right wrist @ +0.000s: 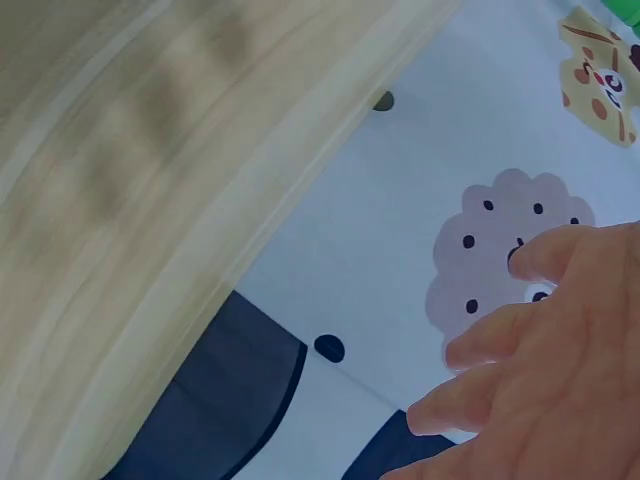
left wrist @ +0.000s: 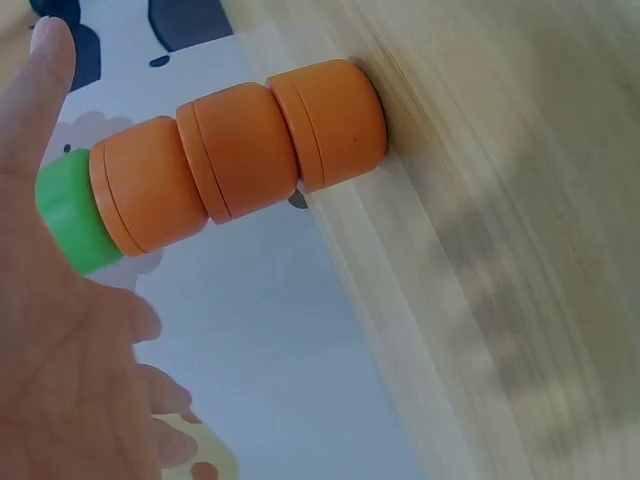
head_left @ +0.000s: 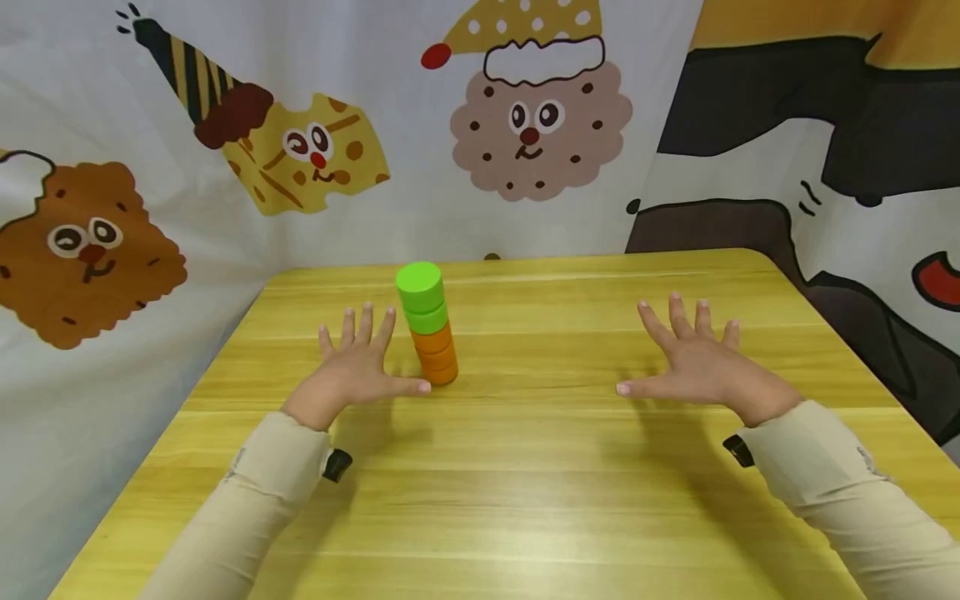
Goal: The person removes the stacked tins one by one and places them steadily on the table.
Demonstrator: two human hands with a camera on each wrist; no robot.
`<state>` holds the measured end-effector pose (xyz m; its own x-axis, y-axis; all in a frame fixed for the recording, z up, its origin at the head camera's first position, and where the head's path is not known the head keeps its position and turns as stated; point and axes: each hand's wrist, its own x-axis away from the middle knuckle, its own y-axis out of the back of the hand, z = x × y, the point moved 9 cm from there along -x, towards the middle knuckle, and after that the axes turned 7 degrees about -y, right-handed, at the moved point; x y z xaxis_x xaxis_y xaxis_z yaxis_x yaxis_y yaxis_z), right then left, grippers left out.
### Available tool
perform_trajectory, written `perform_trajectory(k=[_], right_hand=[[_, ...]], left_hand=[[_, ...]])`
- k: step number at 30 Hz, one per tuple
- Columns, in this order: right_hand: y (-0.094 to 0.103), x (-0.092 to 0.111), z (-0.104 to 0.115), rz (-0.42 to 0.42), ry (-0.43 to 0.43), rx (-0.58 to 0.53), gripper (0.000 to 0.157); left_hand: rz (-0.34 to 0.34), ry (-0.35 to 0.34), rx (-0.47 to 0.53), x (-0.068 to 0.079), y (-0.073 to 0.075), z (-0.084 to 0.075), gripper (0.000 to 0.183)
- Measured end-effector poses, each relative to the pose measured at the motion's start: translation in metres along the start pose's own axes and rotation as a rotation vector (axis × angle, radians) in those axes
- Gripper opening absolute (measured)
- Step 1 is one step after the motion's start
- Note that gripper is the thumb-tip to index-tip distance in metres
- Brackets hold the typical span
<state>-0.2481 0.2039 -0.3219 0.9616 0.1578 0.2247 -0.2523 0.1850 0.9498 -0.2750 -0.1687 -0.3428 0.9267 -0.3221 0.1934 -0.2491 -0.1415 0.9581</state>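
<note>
A stack of short round blocks stands upright on the wooden table, with green blocks (head_left: 423, 296) on top of three orange blocks (head_left: 435, 354). Just left of it hovers my left hand (head_left: 351, 371), fingers spread and holding nothing; its thumb overlaps the lower orange part in the head view. The left wrist view shows the orange blocks (left wrist: 240, 150) close up beside the palm, and the upper green part is partly hidden by the hand. Well to the right of the stack, my right hand (head_left: 701, 371) is raised over the table with spread fingers, holding nothing.
The yellow wood-grain table (head_left: 517, 492) reaches back to a white curtain (head_left: 405, 225) printed with cartoon biscuits and cheese. Black wrist devices (head_left: 337, 465) show at the sleeve cuffs.
</note>
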Motion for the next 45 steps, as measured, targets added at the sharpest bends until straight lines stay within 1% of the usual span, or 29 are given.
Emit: perform_trajectory(k=[3,6,8,12,14,17,20,23,26,30,37,42,45], right_hand=[[0.002,-0.001,0.006,0.003,0.03,-0.041,0.115],[0.003,-0.004,0.016,0.003,0.071,-0.086,0.115],[0.005,-0.008,0.026,-0.007,0.099,-0.113,0.115],[0.007,-0.017,0.05,-0.037,0.171,-0.159,0.115],[0.007,-0.023,0.063,-0.045,0.209,-0.172,0.116],[0.006,-0.029,0.084,-0.055,0.263,-0.181,0.12],[0.007,-0.034,0.104,-0.083,0.314,-0.185,0.121],[0.009,-0.036,0.121,-0.115,0.351,-0.206,0.12],[0.011,-0.04,0.135,-0.139,0.378,-0.255,0.118],[0.011,-0.045,0.152,-0.138,0.397,-0.341,0.114],[0.009,-0.055,0.174,-0.105,0.391,-0.449,0.11],[0.011,-0.06,0.185,-0.13,0.388,-0.554,0.105],[0.014,-0.063,0.19,-0.16,0.387,-0.615,0.101]], left_hand=[[-0.067,-0.038,0.086,-0.001,0.005,-0.001,0.122],[-0.155,-0.101,0.218,-0.004,0.012,-0.006,0.119],[-0.201,-0.125,0.314,-0.005,0.016,-0.008,0.118],[-0.261,-0.128,0.487,-0.008,0.018,-0.008,0.113],[-0.287,-0.123,0.542,-0.009,0.019,-0.008,0.11],[-0.327,-0.124,0.598,-0.009,0.02,-0.007,0.104],[-0.365,-0.136,0.651,-0.01,0.021,-0.007,0.101],[-0.402,-0.18,0.716,-0.013,0.023,-0.008,0.097],[-0.429,-0.23,0.788,-0.015,0.024,-0.01,0.092],[-0.45,-0.249,0.87,-0.018,0.021,-0.009,0.085],[-0.492,-0.273,0.959,-0.022,0.015,-0.006,0.075],[-0.51,-0.262,1.012,-0.026,0.009,-0.005,0.072],[-0.52,-0.254,1.046,-0.027,0.006,-0.003,0.069]])
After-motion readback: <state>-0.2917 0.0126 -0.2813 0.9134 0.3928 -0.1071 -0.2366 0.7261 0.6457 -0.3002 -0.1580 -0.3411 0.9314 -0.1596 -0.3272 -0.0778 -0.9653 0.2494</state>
